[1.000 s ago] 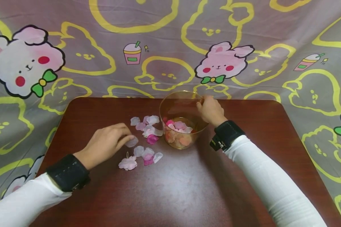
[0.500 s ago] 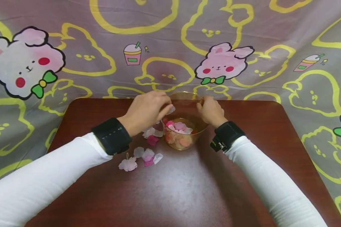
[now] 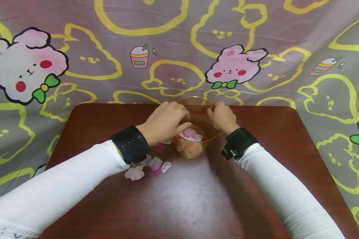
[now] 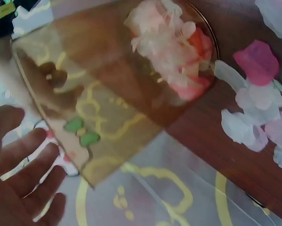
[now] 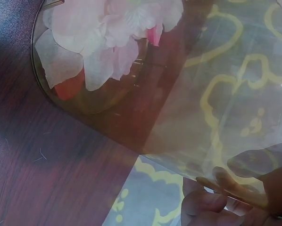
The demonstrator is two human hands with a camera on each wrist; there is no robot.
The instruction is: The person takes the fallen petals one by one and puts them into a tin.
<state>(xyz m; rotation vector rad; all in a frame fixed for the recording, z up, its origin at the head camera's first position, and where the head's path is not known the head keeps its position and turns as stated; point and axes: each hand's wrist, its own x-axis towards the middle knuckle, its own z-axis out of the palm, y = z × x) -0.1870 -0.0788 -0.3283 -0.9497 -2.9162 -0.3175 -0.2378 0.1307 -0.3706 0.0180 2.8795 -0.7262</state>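
My right hand [image 3: 222, 116] grips the rim of a see-through amber plastic container [image 3: 210, 135], thumb and fingers on either side of the edge in the right wrist view. Inside lies a heap of white, pink and reddish fabric petals [image 3: 190, 134]. Over the container's left side hangs my left hand [image 3: 169, 119]. In the left wrist view its fingers [image 4: 39, 165] are loosely bent and apart at the rim, with nothing seen between them. Loose white and magenta petals [image 4: 256, 61] lie on the table beside the container, partly hidden by the left arm in the head view.
A second cluster of petals [image 3: 155, 165] lies nearer the front, beside a pale pink petal bunch [image 3: 134, 172]. All stand on a dark reddish-brown table [image 3: 197, 199]. A cartoon-printed cloth [image 3: 173, 39] hangs right behind the table's back edge and along both sides.
My left hand has carried a pale petal from the loose ones on the left over to the container, where that petal no longer shows in its fingers. The right hand stays on the rim.
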